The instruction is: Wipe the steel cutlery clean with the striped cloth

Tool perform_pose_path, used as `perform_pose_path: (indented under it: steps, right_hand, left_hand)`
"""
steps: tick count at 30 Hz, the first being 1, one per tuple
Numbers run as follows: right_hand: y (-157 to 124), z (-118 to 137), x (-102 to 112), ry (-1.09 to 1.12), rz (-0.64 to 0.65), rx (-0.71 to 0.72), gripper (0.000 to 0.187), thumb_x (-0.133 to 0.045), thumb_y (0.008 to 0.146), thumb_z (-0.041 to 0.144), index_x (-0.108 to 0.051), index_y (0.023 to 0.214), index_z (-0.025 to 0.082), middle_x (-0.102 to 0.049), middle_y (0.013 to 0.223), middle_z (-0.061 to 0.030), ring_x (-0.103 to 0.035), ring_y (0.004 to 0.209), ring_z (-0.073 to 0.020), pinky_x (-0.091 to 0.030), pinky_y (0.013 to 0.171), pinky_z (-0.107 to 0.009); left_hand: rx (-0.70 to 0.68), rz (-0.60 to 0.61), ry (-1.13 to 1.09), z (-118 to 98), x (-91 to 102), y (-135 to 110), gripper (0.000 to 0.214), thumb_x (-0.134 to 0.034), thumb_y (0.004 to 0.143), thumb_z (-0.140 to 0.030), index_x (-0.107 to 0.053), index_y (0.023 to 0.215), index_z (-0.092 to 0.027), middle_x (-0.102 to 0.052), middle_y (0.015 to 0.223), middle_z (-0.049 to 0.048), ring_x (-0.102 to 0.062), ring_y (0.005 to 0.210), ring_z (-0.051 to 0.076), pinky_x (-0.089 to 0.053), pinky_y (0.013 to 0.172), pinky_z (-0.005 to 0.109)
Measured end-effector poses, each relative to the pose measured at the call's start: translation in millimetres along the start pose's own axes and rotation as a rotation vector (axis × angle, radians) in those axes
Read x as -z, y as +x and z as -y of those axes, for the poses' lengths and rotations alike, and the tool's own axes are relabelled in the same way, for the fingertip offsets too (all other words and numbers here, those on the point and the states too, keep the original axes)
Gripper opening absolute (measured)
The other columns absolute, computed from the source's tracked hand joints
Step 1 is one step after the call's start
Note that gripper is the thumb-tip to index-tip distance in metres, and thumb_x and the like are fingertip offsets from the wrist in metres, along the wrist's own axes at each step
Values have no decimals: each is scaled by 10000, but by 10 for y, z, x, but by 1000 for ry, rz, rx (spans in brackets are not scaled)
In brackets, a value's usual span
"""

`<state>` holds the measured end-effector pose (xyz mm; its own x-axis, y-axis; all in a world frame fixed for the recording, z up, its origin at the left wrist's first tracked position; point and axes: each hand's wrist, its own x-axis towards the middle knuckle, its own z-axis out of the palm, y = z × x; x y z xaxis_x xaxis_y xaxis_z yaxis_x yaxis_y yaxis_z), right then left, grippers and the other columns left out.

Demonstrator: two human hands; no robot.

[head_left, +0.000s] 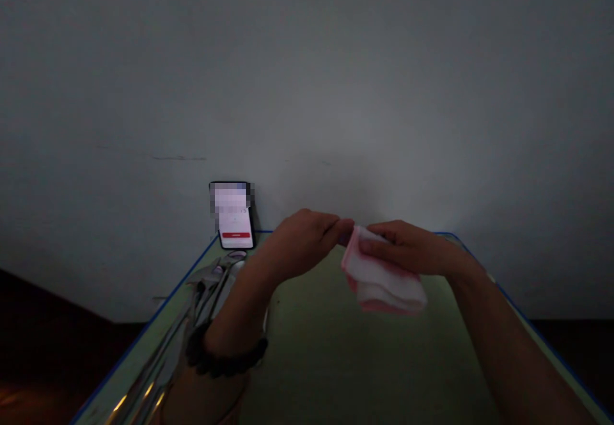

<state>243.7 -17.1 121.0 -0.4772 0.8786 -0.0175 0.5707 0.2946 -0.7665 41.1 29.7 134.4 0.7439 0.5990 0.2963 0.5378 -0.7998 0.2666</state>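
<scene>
A folded pink and white cloth (388, 284) hangs above the table in front of me. My right hand (403, 246) grips its upper part, thumb lying over the white side and fingers behind. From the left, my left hand (311, 236) has its fingers closed at the cloth's upper left corner; the fingertips are partly hidden there. A dark beaded bracelet (225, 358) circles my left wrist.
Long-handled metal utensils (167, 358) lie along the table's left side, partly behind my left forearm. A lit phone (236, 224) leans against the grey wall (384, 80) at the back left. Blue edging (160, 309) borders the pale green table (345, 361).
</scene>
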Motion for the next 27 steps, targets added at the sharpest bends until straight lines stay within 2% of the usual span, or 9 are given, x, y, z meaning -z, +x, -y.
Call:
perform_pose_path:
  steps: [5,11,16,18,22,27]
  right_hand:
    - [-73,4,90,56,88,-37,404,-445,817,527,-552,929,154,-532,719,4,-440,558,-83,-324,452,-190]
    - [-125,76,154,-87,85,-5,367,-453,829,485,-561,944,154,-566,803,-18,-487,657,-109,-364,527,-208]
    - [-89,177,34,-309,-47,27,289,-428,856,421,-565,886,168,-578,742,-8,-477,607,-101,-328,528,-217]
    - [-61,208,-32,-397,-106,36,272,-421,862,396,-566,897,170,-597,766,-22,-492,627,-110,-329,559,-229]
    - [-6,255,-132,-526,-144,19,287,-400,875,398,-561,918,164,-625,817,-58,-528,690,-142,-333,616,-255]
    - [40,282,-201,-586,-174,0,339,-340,897,425,-545,961,163,-630,879,-91,-546,751,-176,-336,651,-278]
  left_hand:
    - [77,-10,-52,128,138,-80,444,-310,919,-373,-619,687,-154,-504,493,-36,-430,455,80,-281,476,189]
    - [142,-2,-100,162,209,-122,480,-324,902,-407,-581,597,-140,-462,446,-39,-398,428,76,-243,438,193]
    - [162,31,-114,74,135,-67,512,-300,902,-401,-519,515,-148,-475,433,-28,-396,418,78,-248,437,201]
    - [134,64,-115,20,75,-32,503,-288,905,-376,-523,522,-150,-474,434,-26,-402,425,82,-253,442,204]
    - [115,92,-96,-23,-2,14,449,-303,893,-334,-550,567,-148,-494,465,-16,-425,441,92,-268,449,209]
    - [238,157,-205,28,31,2,528,-241,905,-430,-438,492,-166,-421,397,-39,-414,350,83,-299,401,190]
